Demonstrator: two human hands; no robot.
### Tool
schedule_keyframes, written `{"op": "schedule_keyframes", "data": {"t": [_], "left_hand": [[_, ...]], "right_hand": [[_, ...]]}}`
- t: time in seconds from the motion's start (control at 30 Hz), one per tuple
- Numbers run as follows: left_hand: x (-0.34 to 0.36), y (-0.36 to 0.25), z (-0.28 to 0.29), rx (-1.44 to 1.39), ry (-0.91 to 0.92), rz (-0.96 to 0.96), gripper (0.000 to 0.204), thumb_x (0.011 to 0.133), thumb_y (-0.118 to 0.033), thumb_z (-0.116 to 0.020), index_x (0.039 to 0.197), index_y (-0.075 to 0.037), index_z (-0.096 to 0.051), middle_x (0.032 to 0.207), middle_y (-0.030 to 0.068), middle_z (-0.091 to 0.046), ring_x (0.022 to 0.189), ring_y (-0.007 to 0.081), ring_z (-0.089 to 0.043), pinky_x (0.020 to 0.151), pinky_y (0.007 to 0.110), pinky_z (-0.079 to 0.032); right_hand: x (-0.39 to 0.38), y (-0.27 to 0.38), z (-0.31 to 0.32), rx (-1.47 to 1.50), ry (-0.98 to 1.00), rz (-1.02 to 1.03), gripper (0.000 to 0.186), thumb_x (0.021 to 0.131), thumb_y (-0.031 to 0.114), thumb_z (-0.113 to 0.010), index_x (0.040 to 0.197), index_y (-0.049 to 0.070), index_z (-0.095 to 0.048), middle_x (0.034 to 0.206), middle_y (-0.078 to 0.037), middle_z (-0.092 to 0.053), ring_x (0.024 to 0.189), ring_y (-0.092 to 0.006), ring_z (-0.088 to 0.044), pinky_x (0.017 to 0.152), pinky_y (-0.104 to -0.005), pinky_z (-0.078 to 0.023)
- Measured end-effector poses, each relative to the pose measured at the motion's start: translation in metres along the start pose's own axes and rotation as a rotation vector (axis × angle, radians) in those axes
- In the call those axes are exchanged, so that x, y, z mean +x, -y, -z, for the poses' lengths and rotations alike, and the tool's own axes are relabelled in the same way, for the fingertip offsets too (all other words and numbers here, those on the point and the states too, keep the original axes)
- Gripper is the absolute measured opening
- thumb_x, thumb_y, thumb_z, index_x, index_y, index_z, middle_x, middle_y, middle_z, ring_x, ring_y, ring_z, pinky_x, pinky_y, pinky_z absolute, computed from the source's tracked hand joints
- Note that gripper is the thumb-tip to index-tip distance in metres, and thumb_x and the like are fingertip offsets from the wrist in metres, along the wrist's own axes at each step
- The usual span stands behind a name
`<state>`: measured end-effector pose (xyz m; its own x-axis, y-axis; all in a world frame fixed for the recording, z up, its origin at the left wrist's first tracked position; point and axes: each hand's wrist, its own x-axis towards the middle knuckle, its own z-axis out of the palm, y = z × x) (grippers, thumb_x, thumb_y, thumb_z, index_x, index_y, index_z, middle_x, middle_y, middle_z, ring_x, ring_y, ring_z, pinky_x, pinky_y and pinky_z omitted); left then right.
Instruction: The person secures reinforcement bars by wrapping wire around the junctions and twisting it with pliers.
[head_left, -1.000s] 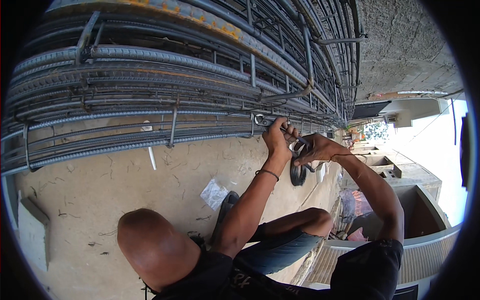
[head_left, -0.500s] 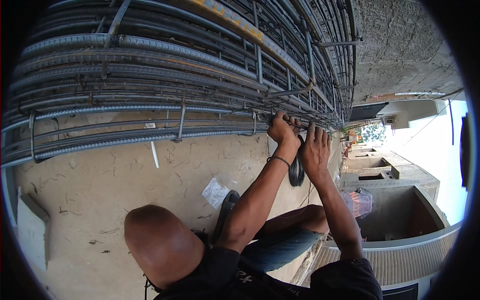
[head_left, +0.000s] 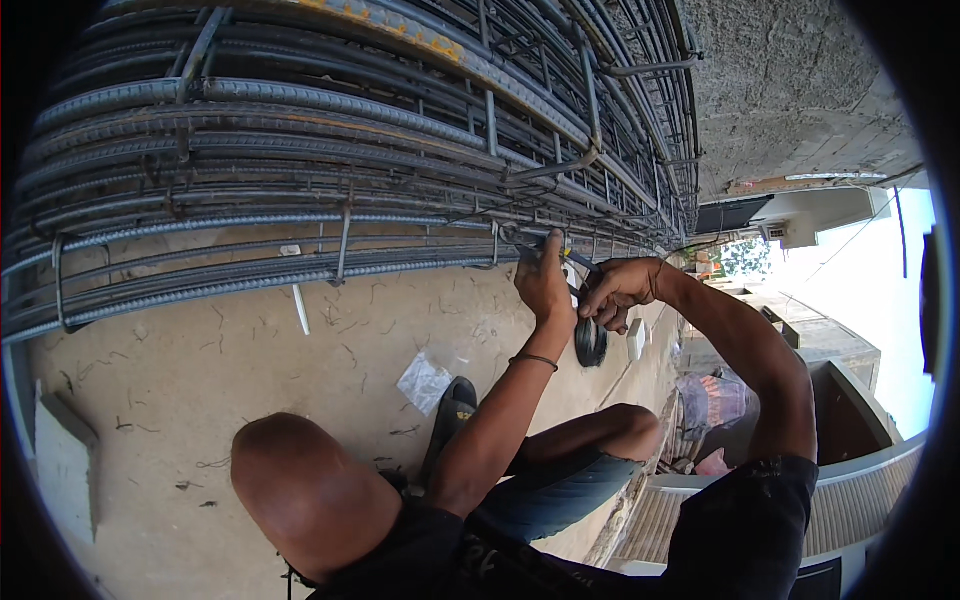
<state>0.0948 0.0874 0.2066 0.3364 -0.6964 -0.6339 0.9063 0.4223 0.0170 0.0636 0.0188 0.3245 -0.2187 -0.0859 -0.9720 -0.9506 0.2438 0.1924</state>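
My right hand [head_left: 622, 288] is closed around the handles of dark pincers with a small yellow mark, beside the lower edge of the rebar cage [head_left: 400, 262]. Close to its left, my left hand [head_left: 545, 290] is held up against the lower bars with its fingers bent. What it grips, if anything, is hidden behind the fingers. The jaw end of the pincers lies near the bars by the left hand and is partly covered. Below my hands hangs a coil of thin black tie wire [head_left: 591, 345].
More stacked rebar cages [head_left: 300, 110] fill the upper left. Wire scraps and a clear plastic bag [head_left: 428, 382] lie on the concrete floor [head_left: 330, 370]. My bent knees are below, with a white block [head_left: 637, 340] beyond the coil. A rough wall [head_left: 790, 90] rises at upper right.
My right hand has drawn back from the bars, with its elbow swung out to the right, and the pincers now show in it. My left hand has shifted slightly left and down.
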Motion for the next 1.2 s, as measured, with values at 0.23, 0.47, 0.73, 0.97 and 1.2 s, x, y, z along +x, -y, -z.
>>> {"op": "schedule_keyframes", "data": {"t": [0.23, 0.47, 0.73, 0.97, 1.2], "left_hand": [[0.03, 0.006, -0.002, -0.615, 0.383, 0.486, 0.024, 0.085, -0.023, -0.056, 0.07, -0.013, -0.04, 0.059, 0.0024, -0.039, 0.058, 0.0165, -0.042, 0.065, 0.037, -0.04], [0.026, 0.009, -0.035, -0.299, -0.21, 0.468, 0.021, 0.081, -0.022, -0.057, 0.074, -0.011, -0.041, 0.059, -0.0004, -0.037, 0.048, 0.0132, -0.037, 0.048, 0.029, -0.034], [0.0, 0.005, -0.004, -0.043, -0.06, 0.165, 0.022, 0.077, -0.027, -0.067, 0.082, -0.008, -0.058, 0.072, 0.0017, -0.056, 0.062, 0.0114, -0.051, 0.056, 0.026, -0.039], [0.01, -0.009, 0.021, -0.041, 0.212, 0.383, 0.028, 0.082, -0.037, -0.061, 0.082, -0.009, -0.055, 0.072, 0.0068, -0.06, 0.067, 0.0184, -0.063, 0.056, 0.03, -0.044], [0.017, -0.002, 0.011, -0.099, 0.213, 0.412, 0.034, 0.085, -0.044, -0.057, 0.079, -0.011, -0.056, 0.067, 0.0043, -0.059, 0.066, 0.0208, -0.064, 0.054, 0.029, -0.043]], "right_hand": [[-0.018, 0.006, -0.037, -0.884, -0.862, 0.38, 0.035, 0.069, 0.014, -0.071, 0.096, -0.002, -0.055, 0.075, -0.014, -0.06, 0.069, -0.0276, -0.063, 0.065, -0.0407, -0.051], [0.033, -0.042, -0.031, -1.396, -1.48, 0.432, 0.032, 0.071, 0.005, -0.06, 0.1, -0.004, -0.053, 0.09, -0.024, -0.059, 0.085, -0.0415, -0.059, 0.074, -0.0461, -0.05], [0.01, -0.021, 0.016, -0.097, 0.022, 0.256, 0.035, 0.092, 0.032, -0.057, 0.091, -0.003, -0.061, 0.072, -0.011, -0.063, 0.064, -0.0222, -0.065, 0.054, -0.0314, -0.055], [0.071, -0.081, 0.003, 0.566, 0.614, 0.681, 0.095, 0.08, 0.079, -0.03, 0.108, -0.008, -0.056, 0.095, -0.023, -0.063, 0.08, -0.0286, -0.067, 0.063, -0.039, -0.057], [0.065, -0.136, -0.114, 0.304, -0.406, 0.273, 0.052, 0.094, 0.05, -0.046, 0.103, 0.001, -0.06, 0.094, -0.016, -0.064, 0.083, -0.0245, -0.065, 0.075, -0.034, -0.054]]}}
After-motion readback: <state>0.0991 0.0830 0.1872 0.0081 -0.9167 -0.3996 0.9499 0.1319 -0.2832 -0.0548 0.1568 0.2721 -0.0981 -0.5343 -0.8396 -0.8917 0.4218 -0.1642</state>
